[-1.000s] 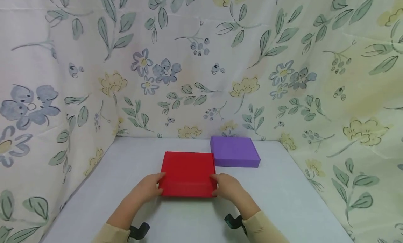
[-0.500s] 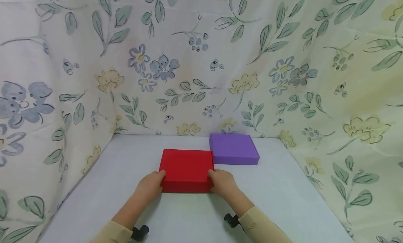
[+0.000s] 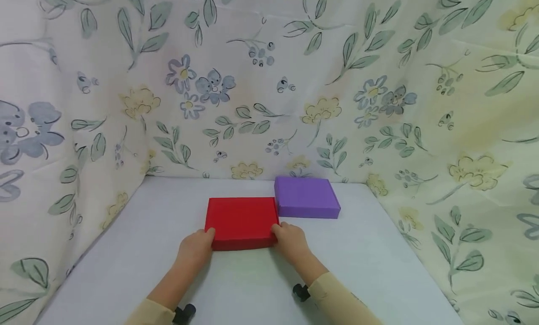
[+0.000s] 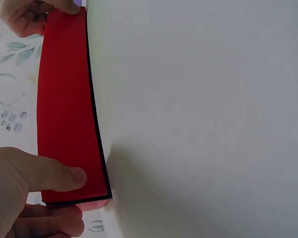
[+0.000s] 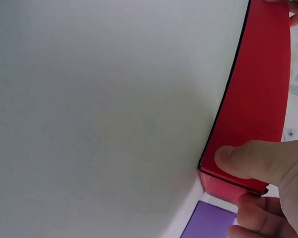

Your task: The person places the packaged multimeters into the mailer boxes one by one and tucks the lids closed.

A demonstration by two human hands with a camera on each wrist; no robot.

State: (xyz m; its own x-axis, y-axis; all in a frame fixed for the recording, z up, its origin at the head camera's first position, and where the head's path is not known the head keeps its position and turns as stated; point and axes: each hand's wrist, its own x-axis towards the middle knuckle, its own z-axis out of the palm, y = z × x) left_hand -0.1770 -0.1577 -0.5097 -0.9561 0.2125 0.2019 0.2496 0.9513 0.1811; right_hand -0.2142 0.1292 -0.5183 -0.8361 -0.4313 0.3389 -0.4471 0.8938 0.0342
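A flat red box (image 3: 242,220), closed, is held between both hands over the white table. My left hand (image 3: 195,250) grips its near left corner. In the left wrist view the left thumb (image 4: 64,177) presses the narrow front face, with the fingers (image 4: 54,220) round the side. My right hand (image 3: 291,243) grips the near right corner. Its thumb (image 5: 243,159) lies on the front face in the right wrist view, and the fingers (image 5: 260,215) bend round the side. A purple box (image 3: 307,197) lies just behind and to the right of the red one.
The white table (image 3: 236,292) reaches back to a flower-patterned cloth (image 3: 252,82) that hangs behind and along both sides. Dark wrist-worn devices (image 3: 184,314) show at the sleeve cuffs.
The fingers have gone from touching the red box's sides to gripping its near corners. The box sits slightly farther back, its front face showing more plainly. The head view has shifted slightly.
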